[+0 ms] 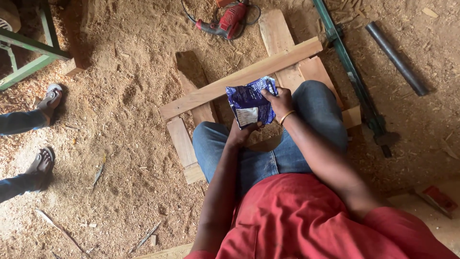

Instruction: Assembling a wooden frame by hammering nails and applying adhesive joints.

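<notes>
A crumpled blue and white plastic packet (250, 101) is held up over my knees. My left hand (243, 132) grips its lower edge from below. My right hand (279, 101), with a thin gold bangle at the wrist, pinches the packet's upper right side. I sit in blue jeans and a red shirt above a frame of wooden planks (239, 77) lying on the sawdust floor.
A red power drill (226, 23) with a black cable lies at the top. To the right lie a long green bar clamp (355, 81) and a dark pipe (396, 58). Another person's sandalled feet (45, 129) stand at the left, next to a green metal frame (26, 50).
</notes>
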